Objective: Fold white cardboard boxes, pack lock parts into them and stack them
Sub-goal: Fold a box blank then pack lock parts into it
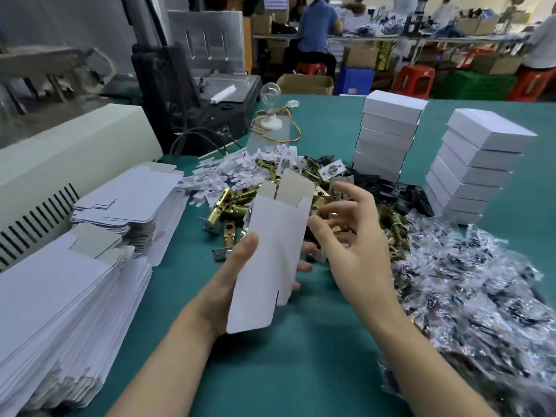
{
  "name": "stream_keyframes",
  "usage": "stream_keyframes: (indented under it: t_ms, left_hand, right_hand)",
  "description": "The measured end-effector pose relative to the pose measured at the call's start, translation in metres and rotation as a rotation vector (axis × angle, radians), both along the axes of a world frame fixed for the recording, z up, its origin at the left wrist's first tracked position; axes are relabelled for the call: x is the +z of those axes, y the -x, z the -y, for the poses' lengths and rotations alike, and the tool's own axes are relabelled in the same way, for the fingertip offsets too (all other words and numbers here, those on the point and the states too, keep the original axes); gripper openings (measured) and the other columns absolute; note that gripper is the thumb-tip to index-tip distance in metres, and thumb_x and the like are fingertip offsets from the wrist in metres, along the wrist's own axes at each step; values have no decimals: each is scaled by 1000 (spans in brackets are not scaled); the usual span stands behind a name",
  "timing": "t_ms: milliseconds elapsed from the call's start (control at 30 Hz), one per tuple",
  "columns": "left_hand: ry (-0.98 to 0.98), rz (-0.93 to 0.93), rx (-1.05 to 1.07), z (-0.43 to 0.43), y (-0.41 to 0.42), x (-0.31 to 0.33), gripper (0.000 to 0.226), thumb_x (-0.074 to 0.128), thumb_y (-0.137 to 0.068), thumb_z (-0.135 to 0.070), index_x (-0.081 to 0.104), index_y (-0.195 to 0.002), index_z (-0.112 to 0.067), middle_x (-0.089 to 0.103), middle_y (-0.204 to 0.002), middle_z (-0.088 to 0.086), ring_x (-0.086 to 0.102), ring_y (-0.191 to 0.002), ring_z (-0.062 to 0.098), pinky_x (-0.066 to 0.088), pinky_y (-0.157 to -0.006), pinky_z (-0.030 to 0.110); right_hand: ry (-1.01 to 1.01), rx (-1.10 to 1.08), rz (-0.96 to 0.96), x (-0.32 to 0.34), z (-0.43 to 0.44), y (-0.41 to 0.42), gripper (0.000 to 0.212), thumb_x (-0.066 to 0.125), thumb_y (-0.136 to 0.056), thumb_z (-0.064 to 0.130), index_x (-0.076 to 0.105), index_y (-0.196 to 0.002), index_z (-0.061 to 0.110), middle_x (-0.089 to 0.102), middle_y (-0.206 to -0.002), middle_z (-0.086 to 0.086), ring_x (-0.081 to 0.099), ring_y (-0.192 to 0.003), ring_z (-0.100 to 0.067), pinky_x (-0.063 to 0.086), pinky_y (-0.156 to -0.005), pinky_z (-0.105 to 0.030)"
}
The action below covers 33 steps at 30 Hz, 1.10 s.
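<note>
My left hand [231,266] grips a flat, unfolded white cardboard box [270,248] above the green table, thumb on its front face, fingers behind. My right hand [352,233] hovers just right of the box with fingers spread and loosely bent, holding nothing. Behind the box lies a heap of brass latch parts [231,206]. Small white cards with parts [240,167] are scattered beyond them. Two stacks of closed white boxes [388,136] [472,164] stand at the back right.
Piles of flat box blanks [75,290] [132,203] fill the left side, beside a cream machine [69,152]. Clear plastic bags of dark parts [469,290] cover the right. Wires and a glass bulb [270,103] lie at the back. People work at far tables.
</note>
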<state>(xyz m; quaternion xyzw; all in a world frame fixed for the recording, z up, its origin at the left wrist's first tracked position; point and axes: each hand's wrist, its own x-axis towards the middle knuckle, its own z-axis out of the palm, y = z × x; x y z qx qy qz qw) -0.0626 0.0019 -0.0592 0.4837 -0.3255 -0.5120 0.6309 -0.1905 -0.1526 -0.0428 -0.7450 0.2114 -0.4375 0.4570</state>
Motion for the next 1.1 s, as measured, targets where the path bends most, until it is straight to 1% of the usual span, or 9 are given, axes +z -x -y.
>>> stream_keyframes:
  t_ms: [67,133,267,400,567,700,767,900,1100]
  left_hand:
    - [-18,85,44,4,3,7,87,81,-61,-83,75,-129,-29,76,-125,3,74,-106,20,59,-89,32]
    - [-28,64,93,1,4,12,108,88,-51,-80,67,-138,-19,76,-118,2,73,-104,19,57,-89,32]
    - [18,228,85,1,5,16,121,86,-56,-79,44,-154,-21,67,-142,5,61,-134,24,49,-112,49]
    - [16,359,16,8,4,15,114,82,-64,-79,41,-156,-27,62,-147,8,58,-137,30,37,-116,68]
    - [-2,400,-74,7,2,8,92,77,-70,-80,51,-149,-40,60,-151,0,55,-142,21,47,-116,47]
    - [-19,371,-29,9,3,7,98,74,-72,-81,51,-150,-26,62,-148,0,58,-138,24,52,-105,32]
    - [-5,318,28,7,0,6,103,75,-69,-83,51,-148,-22,65,-144,3,63,-133,25,54,-102,33]
    - [17,322,9,4,-3,7,109,80,-67,-79,46,-154,-23,63,-146,6,62,-134,27,53,-105,32]
    - [35,344,-42,7,-2,7,97,81,-72,-73,47,-154,-33,60,-149,3,58,-138,26,51,-107,32]
  right_hand:
    - [242,-57,-42,0,-2,3,42,68,-95,42,58,-133,28,58,-120,7,62,-109,-13,53,-89,-26]
    - [365,-32,-72,1,-6,4,45,65,-94,47,62,-133,25,53,-129,4,54,-124,-14,47,-103,-30]
    - [436,35,-118,1,-13,6,55,67,-91,53,64,-135,21,51,-136,-3,47,-134,-18,41,-111,-29]
    - [447,51,-121,4,-15,7,51,71,-88,55,68,-123,19,51,-131,-2,48,-132,-17,38,-108,-21]
    - [375,41,-79,6,-15,9,47,71,-84,58,65,-109,18,51,-118,3,53,-119,-16,45,-99,-26]
    - [376,26,-50,5,-16,9,45,69,-84,59,59,-87,16,52,-101,3,52,-103,-19,46,-88,-32]
    - [349,43,-68,3,-20,10,48,69,-83,63,57,-94,18,53,-97,8,53,-98,-18,46,-83,-34]
    - [348,85,-111,2,-23,11,68,69,-83,64,56,-135,22,57,-111,11,55,-109,-15,47,-93,-30]
    - [378,80,-134,2,-22,9,57,66,-86,62,64,-122,18,57,-110,7,54,-109,-16,46,-93,-32]
